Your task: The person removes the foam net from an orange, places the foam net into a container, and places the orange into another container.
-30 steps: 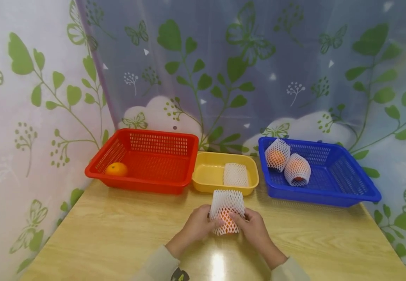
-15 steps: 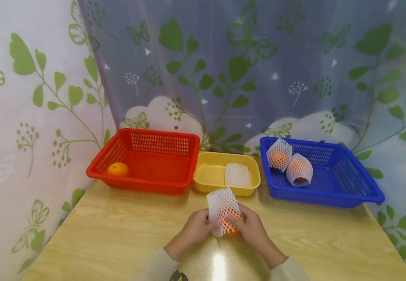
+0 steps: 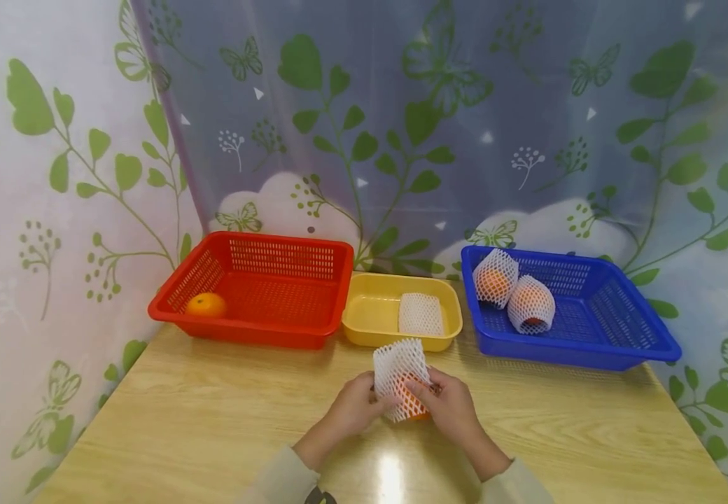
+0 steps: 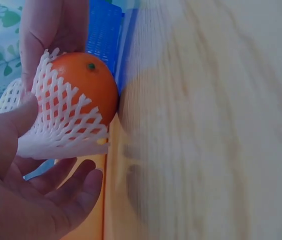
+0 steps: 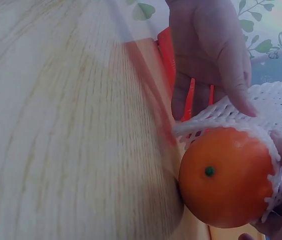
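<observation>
Between the two hands, near the table's middle, an orange [image 3: 411, 397] sits partly inside a white foam net [image 3: 400, 364]. The left hand [image 3: 355, 406] pinches the net's left side with the thumb in front. The right hand [image 3: 453, 407] grips the orange through the net, its thumb across the front. In the left wrist view the orange [image 4: 93, 85] shows its green stem end outside the net [image 4: 63, 117]. The right wrist view has the bare end of the orange [image 5: 226, 180] low in the net's mouth [image 5: 276, 107].
A red basket [image 3: 263, 332] at the left holds one bare orange [image 3: 206, 305]. A yellow tray [image 3: 364, 337] behind the hands holds a flat foam net [image 3: 421, 314]. In the blue basket [image 3: 547, 350] at the right lie two netted fruits [image 3: 495, 278].
The net's upper end has tilted to the left compared with a second ago, and the orange shows at its lower right edge. Both hands keep their hold.
</observation>
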Available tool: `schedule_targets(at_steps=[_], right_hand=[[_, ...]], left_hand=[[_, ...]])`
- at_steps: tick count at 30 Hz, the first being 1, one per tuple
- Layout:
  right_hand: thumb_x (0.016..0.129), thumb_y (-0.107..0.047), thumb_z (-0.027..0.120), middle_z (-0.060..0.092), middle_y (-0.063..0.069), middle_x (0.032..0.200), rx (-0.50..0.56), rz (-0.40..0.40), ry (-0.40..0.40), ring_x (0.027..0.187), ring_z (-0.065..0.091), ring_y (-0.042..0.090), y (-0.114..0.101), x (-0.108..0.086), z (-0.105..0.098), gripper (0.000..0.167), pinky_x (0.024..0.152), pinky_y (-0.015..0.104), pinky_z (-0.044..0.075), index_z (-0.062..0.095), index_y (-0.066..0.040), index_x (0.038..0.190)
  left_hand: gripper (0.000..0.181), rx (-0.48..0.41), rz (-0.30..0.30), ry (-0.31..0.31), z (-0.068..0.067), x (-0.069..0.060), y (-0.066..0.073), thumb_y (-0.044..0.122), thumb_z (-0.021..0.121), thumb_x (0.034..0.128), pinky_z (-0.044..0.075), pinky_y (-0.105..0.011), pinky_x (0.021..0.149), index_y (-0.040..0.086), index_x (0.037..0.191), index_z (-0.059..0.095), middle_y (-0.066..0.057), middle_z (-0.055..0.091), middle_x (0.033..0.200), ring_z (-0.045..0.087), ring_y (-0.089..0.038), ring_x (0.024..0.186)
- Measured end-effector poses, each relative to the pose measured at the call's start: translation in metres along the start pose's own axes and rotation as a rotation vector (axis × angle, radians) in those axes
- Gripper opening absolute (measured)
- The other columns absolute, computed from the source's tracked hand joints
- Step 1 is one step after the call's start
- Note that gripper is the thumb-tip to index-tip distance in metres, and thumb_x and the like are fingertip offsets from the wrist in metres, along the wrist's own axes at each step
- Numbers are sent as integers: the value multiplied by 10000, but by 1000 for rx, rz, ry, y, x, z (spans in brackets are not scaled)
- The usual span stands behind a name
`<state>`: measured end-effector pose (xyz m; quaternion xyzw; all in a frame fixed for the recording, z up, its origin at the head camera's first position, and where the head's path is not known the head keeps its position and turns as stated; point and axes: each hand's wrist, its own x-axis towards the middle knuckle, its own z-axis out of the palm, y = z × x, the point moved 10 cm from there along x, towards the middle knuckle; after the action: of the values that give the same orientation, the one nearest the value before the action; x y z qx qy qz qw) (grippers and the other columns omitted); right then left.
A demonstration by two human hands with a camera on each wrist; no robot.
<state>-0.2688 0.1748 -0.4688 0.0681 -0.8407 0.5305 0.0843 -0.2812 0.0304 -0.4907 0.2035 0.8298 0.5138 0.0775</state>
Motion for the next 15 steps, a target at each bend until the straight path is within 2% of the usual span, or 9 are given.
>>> schedule_targets(at_steps=[4,7,12,15], right_hand=[[875,-211,729,741,42,881,-90,-57,56,657,602,32,-7,1,-4,221,524,189,499,751,-61,1035],[885,-222,723,739,35,856,-137,-87,107,648,596,30,-9,-1,-8,207,511,192,491,760,-58,1005],[906,-179,699,673,18,702,-101,-87,201,562,517,33,6,-5,-17,168,450,204,440,742,-16,914],[919,-139,677,638,25,668,-85,-75,225,559,507,26,18,-7,-20,156,463,202,444,703,8,873]], left_hand=[[438,-34,4,-14,3,0,2,248,713,893,548,-267,784,36,1258,594,-111,653,1165,647,-222,1004],[472,-32,3,-18,5,0,5,243,727,883,545,-318,836,23,1273,576,-118,648,1179,637,-244,1043],[517,0,42,-33,9,-2,12,231,745,868,515,-388,918,18,1298,554,-122,629,1218,614,-281,1101],[525,29,69,-13,7,-1,17,266,742,867,490,-410,955,47,1311,567,-112,607,1266,586,-269,1141]])
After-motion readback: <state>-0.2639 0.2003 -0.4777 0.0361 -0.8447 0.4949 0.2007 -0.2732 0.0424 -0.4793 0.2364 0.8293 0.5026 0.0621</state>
